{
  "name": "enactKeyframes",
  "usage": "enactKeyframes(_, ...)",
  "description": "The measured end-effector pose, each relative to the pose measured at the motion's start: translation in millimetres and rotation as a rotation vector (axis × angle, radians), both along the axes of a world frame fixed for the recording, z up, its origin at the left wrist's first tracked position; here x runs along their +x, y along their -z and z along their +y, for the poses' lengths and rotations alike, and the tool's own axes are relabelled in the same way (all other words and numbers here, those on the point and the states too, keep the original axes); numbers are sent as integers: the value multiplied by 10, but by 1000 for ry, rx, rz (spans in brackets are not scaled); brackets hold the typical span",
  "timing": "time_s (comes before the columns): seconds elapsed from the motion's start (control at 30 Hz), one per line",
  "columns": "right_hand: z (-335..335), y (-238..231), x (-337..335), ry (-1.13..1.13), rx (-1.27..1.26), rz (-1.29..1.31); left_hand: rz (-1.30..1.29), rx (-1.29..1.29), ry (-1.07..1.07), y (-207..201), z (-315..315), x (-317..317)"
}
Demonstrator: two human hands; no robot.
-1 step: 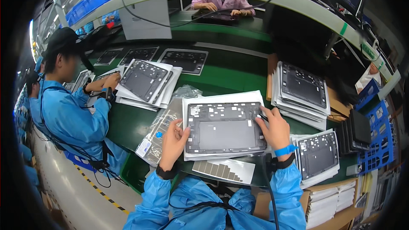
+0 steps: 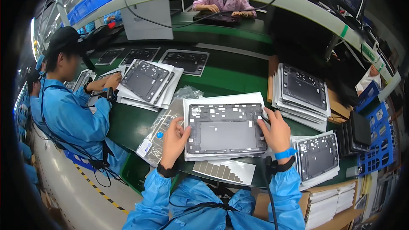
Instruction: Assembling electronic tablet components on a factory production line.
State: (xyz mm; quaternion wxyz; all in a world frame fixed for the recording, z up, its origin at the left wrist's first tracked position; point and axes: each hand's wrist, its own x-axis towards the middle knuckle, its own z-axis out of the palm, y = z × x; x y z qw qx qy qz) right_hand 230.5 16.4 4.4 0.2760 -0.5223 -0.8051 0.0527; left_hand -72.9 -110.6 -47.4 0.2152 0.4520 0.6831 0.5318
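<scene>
A dark grey tablet back housing point(image 2: 226, 134), dotted with small white stickers along its far part, lies on white sheets point(image 2: 230, 99) in front of me. My left hand point(image 2: 173, 141) grips its left edge, thumb on top and fingers curled at the side. My right hand point(image 2: 276, 131) holds the right edge the same way, and a thin dark tool point(image 2: 265, 120), its kind unclear, shows between the fingers. Just below the housing lies a white sheet with grey rectangular stickers point(image 2: 223, 171). Left of it rests a clear plastic bag point(image 2: 155, 138) containing strips.
Stacked housings with white sheets stand at right point(image 2: 304, 87), nearer right point(image 2: 317, 155) and left point(image 2: 145, 81). More housings point(image 2: 185, 61) lie on the green belt point(image 2: 238, 74). A co-worker in blue point(image 2: 70, 110) works at left. A blue crate point(image 2: 379, 136) stands at far right.
The view has shifted very slightly. Both hands keep their hold on the tablet housing, with the right hand a touch lower.
</scene>
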Motion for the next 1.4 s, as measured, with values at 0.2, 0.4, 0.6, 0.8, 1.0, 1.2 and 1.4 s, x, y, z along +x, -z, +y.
enactKeyframes(0.2,-134,133,-12,10,-104,204,332,-50,-46,23,186,-123)
enactKeyframes(0.4,-89,245,-101,5,-55,266,-102,-24,48,-42,342,-453)
enactKeyframes(0.6,-72,247,-75,26,-95,309,-459,-208,197,-336,627,-528)
enactKeyframes(0.8,-193,294,7,51,-89,369,-223,-182,289,-308,1730,-1261)
enactKeyframes(1.0,-444,219,71,56,-151,436,-185,-299,410,8,3361,-1501)
enactKeyframes(1.2,-1060,369,488,285,-117,777,-24,-281,356,928,4363,-1158)
enactKeyframes(1.4,-1483,635,797,445,-253,1029,1193,-592,499,1145,4692,-2544)
